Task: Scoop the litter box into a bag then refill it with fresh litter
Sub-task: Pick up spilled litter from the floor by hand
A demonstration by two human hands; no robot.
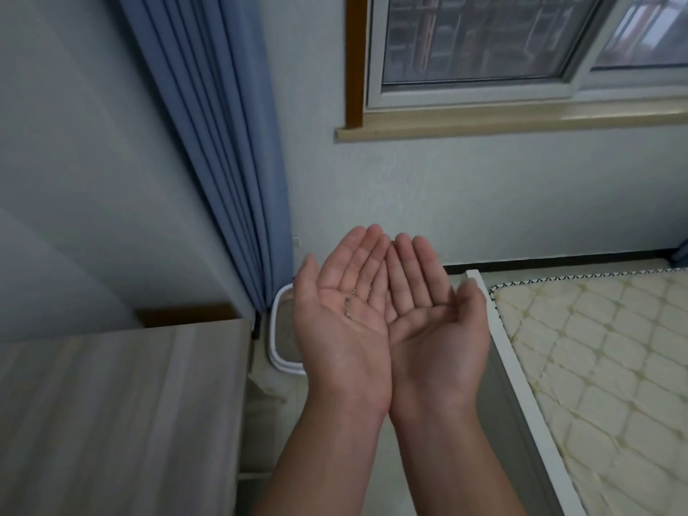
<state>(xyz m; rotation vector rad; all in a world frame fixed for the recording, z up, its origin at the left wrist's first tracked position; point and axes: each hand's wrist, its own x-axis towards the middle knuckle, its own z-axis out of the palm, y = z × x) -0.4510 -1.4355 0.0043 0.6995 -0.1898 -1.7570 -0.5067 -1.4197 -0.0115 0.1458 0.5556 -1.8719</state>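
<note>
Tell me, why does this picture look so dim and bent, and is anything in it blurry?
Head view: dim, flat light, apparently daylight from the window; the wide lens tilts the curtain and bed; left hand and right hand are fairly sharp, the litter box behind them soft.

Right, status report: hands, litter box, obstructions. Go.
Left hand and right hand open, palms up, side by side, holding nothing. Litter box on floor beyond, partly hidden behind hands. No scoop or bag visible.

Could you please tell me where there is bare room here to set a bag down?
The wooden top left of the hands is bare. So is the mattress. The floor gap between them is crowded: the litter box fills it.
</note>
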